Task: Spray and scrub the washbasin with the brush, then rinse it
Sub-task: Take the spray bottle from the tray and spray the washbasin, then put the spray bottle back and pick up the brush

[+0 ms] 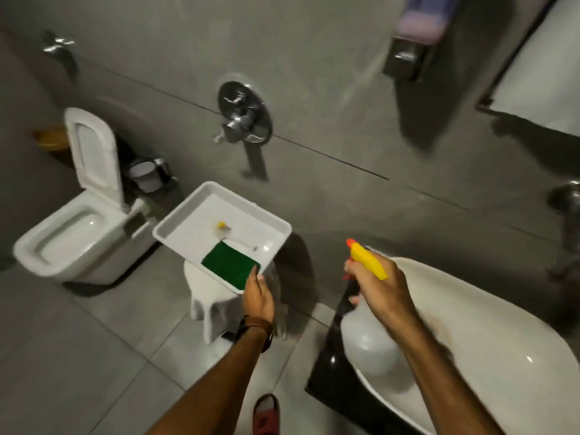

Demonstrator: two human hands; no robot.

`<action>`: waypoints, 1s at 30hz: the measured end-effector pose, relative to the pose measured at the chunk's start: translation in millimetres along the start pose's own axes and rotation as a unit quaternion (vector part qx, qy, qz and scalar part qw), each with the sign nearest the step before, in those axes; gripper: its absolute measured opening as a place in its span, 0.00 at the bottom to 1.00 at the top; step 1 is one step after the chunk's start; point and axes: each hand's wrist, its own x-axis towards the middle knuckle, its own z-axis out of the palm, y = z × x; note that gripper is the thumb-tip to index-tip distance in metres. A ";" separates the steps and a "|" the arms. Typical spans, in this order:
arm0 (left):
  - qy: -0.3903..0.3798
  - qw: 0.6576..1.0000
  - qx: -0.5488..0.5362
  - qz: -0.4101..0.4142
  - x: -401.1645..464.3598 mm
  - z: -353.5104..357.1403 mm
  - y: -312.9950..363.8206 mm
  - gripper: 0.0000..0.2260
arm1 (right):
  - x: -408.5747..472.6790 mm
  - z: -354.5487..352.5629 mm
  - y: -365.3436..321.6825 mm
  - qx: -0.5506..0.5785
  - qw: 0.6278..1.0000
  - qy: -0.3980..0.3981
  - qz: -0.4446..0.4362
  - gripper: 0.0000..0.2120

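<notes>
A shallow white rectangular plastic tray (175, 226) is carried on a low stand draped in white cloth (213, 306), which is set on the grey tiled floor (78, 356). Inside the tray, a flat green scouring pad (227, 265) is laid at the near corner, and beyond the pad a small brush with a yellow tip (223, 230) is seen, blurred.

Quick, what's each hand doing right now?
Left hand: reaching into the white tray, fingertips at the green scrub pad; grip unclear.
Right hand: closed around the spray bottle.
</notes>
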 end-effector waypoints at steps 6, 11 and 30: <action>0.111 0.992 -0.020 -0.050 71.0 -72.8 -19.6 0.19 | 62.2 139.7 -48.6 -0.013 0.977 -0.138 -0.161 0.13; 0.148 0.985 -0.046 -0.080 121.3 -99.2 -29.9 0.18 | 119.3 256.3 -67.7 -0.023 0.965 -0.182 -0.188 0.11; 0.231 0.953 -0.093 -0.172 243.3 -31.9 -147.1 0.33 | 228.3 482.2 1.5 0.056 0.948 -0.275 -0.150 0.21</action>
